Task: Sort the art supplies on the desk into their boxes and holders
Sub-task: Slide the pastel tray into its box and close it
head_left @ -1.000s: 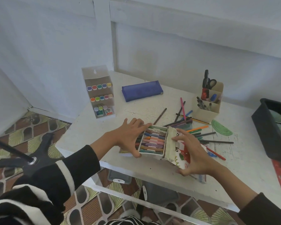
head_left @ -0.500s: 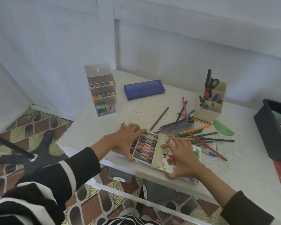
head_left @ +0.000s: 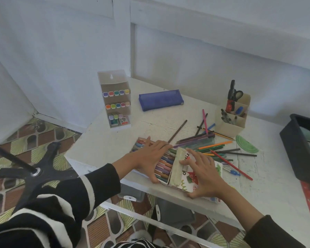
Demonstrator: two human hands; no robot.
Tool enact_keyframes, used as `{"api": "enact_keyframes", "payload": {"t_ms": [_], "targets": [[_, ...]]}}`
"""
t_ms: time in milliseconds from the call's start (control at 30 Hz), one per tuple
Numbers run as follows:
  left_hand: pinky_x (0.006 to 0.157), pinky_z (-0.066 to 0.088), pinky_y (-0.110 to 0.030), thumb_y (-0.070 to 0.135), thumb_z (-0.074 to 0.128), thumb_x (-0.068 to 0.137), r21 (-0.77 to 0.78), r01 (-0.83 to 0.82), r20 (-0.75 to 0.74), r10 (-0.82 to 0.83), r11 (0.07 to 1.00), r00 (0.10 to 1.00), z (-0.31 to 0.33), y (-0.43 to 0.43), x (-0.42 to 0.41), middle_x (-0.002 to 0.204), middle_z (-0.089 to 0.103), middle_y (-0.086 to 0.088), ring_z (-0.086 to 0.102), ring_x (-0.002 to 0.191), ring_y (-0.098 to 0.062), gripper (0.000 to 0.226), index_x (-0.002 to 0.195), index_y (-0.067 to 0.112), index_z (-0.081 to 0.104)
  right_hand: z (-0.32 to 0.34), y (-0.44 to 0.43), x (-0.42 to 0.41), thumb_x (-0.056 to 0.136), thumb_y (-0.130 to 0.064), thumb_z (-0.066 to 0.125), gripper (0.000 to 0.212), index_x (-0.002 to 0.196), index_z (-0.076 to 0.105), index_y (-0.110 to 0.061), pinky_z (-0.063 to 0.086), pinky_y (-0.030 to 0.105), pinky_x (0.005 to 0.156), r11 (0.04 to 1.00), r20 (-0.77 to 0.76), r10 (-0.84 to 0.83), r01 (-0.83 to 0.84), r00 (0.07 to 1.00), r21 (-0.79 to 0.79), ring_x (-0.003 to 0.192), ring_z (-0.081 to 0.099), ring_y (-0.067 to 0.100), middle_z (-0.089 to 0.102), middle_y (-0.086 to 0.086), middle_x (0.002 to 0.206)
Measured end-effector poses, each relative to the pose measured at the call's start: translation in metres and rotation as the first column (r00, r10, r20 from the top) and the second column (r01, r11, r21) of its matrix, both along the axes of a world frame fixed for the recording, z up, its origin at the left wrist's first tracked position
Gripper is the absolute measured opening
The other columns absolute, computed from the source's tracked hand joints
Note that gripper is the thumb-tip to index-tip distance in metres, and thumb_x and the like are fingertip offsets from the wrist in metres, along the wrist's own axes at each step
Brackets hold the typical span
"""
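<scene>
Pastel box (head_left: 164,167), near edge of worktop (head_left: 97,145): filled, lid (head_left: 177,167) not yet closed. Your left hand (head_left: 150,154) lay on its tray, fingers spread wide. Your right hand (head_left: 204,174) pressed the lid, fingers straight. Loose pencils (head_left: 215,145), mid-worktop, were unsorted. The holder (head_left: 227,127) stood part-filled towards the far edge.

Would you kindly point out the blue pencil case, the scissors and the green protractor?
blue pencil case (head_left: 161,99), head view, middle of its top face.
scissors (head_left: 231,90), head view, upper black handle.
green protractor (head_left: 245,144), head view, its flat middle.
</scene>
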State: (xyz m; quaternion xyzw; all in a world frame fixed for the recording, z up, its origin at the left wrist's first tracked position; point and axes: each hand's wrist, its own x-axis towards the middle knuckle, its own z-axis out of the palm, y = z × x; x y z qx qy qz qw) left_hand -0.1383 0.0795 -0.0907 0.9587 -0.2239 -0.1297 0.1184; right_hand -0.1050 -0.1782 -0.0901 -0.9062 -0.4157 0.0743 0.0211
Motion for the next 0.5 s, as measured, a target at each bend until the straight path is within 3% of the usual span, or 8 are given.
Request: {"api": "enact_keyframes", "payload": {"t_ms": [100, 333, 500], "targets": [[0.112, -0.007, -0.063, 0.083, 0.045, 0.046, -0.067, -0.001, 0.031, 0.003, 0.998, 1.000, -0.0038, 0.0025, -0.0028, 0.152, 0.013, -0.005, 0.010, 0.142, -0.022, 0.129, 0.149, 0.018, 0.003, 0.0034, -0.0039, 0.0025, 0.049, -0.075, 0.061, 0.096, 0.133, 0.027, -0.041, 0.015, 0.052, 0.110, 1.000, -0.008, -0.019, 0.019, 1.000, -0.006, 0.142, 0.010, 0.025, 0.006, -0.002, 0.156], [0.111, -0.004, -0.065, 0.085, 0.042, 0.046, -0.076, 0.013, 0.041, -0.010, 0.997, 0.999, -0.0069, -0.0010, 0.0000, 0.152, 0.015, -0.005, 0.014, 0.141, -0.022, 0.128, 0.149, 0.019, 0.007, 0.0040, 0.0003, -0.0011, 0.047, -0.070, 0.066, 0.098, 0.131, 0.026, -0.038, 0.019, 0.044, 0.108, 0.995, -0.042, 0.060, -0.057, 0.997, 0.079, 0.138, 0.018, 0.025, 0.015, 0.000, 0.153], [0.112, -0.004, -0.063, 0.084, 0.042, 0.046, -0.119, 0.018, 0.050, -0.012, 0.993, 0.999, -0.0034, -0.0012, -0.0003, 0.152, 0.019, -0.003, 0.017, 0.140, -0.019, 0.125, 0.149, 0.021, 0.010, 0.0050, 0.0030, -0.0037, 0.047, -0.070, 0.066, 0.098, 0.130, 0.026, -0.037, 0.022, 0.046, 0.106, 0.991, -0.032, 0.082, -0.078, 0.996, 0.107, 0.136, 0.021, 0.026, 0.017, 0.001, 0.151]]}}
